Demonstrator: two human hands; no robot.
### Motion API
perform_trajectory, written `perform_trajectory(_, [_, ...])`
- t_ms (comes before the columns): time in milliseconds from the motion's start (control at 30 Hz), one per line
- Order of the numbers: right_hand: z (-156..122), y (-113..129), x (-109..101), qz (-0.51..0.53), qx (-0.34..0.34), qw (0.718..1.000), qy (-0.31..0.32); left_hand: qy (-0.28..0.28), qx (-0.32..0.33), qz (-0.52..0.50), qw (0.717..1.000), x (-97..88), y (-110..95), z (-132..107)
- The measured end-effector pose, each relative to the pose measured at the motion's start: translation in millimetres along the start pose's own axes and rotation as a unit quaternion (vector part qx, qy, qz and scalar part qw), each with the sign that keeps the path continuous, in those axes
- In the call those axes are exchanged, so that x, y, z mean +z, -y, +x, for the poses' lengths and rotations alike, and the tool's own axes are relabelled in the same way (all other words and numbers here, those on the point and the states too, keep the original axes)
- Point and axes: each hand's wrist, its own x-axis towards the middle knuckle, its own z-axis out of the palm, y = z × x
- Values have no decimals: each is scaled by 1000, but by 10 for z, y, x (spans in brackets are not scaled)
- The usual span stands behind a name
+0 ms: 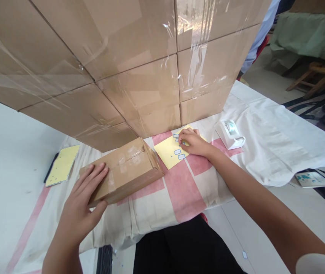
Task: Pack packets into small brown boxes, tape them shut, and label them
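Observation:
My left hand [84,201] lies over the left end of a taped brown cardboard box [128,167]. Its fingers are stretched across the top, and the thumb is by the near side. To the right, my right hand [191,141] is over a yellow sheet [166,154] that bears small white labels with blue outlines. Its fingertips are curled together in a pinch at the sheet; whatever is between them is hidden. A white tape dispenser [231,135] stands on the cloth to the right of this hand.
Behind the sheet rises a tall stack of taped cardboard boxes [139,87]. Another yellow sheet [62,165] lies on a dark object at the left. A white and pink cloth [185,194] covers the table. At the right are a wooden stool [313,78] and a person's light sleeve [258,38].

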Motion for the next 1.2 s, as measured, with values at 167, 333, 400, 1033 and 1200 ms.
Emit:
perform_trajectory(167, [5,12,-1,14,0,1000,-3,5,-9,-1,1000,3,4,-10])
perform_trajectory(333, [4,10,5,15,0,1000,-10,4,-9,-1,1000,5,10,-10])
perform_trajectory(400, [2,9,5,17,3,1000,-11,3,-11,-2,1000,7,13,-7])
perform_trajectory(1033, [10,-54,5,69,12,997,-30,-7,-13,-4,1000,18,0,-6])
perform_trajectory(1200, [5,11,-51,93,38,995,-26,-9,-10,-3,1000,18,0,-9])
